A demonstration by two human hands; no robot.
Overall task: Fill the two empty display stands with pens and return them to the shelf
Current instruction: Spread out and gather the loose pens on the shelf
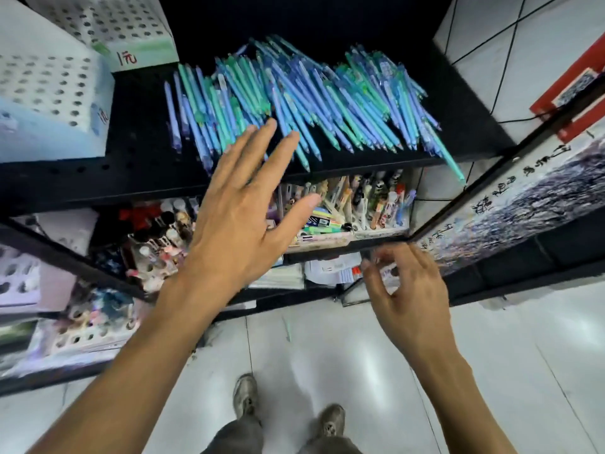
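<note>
I read a handwritten red "1元" on the green-banded front of the white perforated display stand (131, 55); brush script on the framed painting (523, 204) stays illegible to me.

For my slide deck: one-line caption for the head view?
Open left hand reaches toward loose pens on the shelf beside two empty display stands.

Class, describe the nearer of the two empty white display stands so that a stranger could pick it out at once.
Start at the black shelf that carries the heap of blue and green pens. Two white stands full of holes sit at its left end. The nearer stand, lower left, has a pale blue front, while its neighbour behind has a green one.
</note>
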